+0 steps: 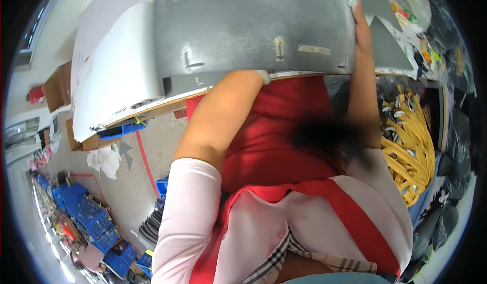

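Observation:
A large grey metal sheet (243, 25) with small slots and tabs fills the top middle of the view, over the table edge. My right hand (361, 27) grips its right edge, and one fingertip with a white cover curls over the top. My left forearm runs up to the sheet's near edge. My left hand (263, 76) is almost wholly hidden under the sheet; only a white-covered fingertip shows at the rim. I wear a red apron over pink sleeves.
A white paper-covered worktable (101, 55) lies to the left, with cardboard boxes (56, 86) beyond it. Blue crates (91, 213) line the floor at lower left beside a red floor line (144, 162). A heap of yellow straps (411, 147) sits at right, with grey triangular offcuts (390, 45) above it.

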`<state>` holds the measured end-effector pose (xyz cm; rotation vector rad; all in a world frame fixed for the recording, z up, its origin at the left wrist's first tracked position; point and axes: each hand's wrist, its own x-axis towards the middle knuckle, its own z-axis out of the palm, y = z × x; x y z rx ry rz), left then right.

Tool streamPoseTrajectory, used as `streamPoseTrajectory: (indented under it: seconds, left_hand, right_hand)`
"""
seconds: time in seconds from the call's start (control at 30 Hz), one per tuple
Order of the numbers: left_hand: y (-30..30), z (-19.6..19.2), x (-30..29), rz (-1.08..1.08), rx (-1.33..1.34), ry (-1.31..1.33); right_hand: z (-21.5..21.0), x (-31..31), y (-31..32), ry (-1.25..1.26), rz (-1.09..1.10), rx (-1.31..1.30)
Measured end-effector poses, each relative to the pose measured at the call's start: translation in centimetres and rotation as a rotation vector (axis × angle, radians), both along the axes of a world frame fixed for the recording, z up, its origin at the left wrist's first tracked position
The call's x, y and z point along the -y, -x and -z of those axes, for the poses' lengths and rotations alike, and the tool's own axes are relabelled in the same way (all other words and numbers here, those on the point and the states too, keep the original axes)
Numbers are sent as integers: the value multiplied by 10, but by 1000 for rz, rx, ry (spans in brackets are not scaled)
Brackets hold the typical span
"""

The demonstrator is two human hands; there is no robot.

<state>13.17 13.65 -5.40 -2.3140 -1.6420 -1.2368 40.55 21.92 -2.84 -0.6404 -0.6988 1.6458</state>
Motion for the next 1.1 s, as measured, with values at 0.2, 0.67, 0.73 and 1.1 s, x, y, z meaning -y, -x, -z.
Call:
streamPoseTrajectory:
  seconds: [0.2,0.67,0.73,1.1]
  left_hand:
    - [183,11,-96,-479,-118,157]
    - [554,-80,226,-1309,218,334]
    - [538,-11,214,-1335,482,186]
    - [326,-99,147,-485,481,-69]
  right_hand:
    - [12,17,-8,176,191,228]
    - [23,16,-13,214,37,170]
    - [8,22,-17,232,65,247]
    - [-10,-35,19,-215,-91,1016]
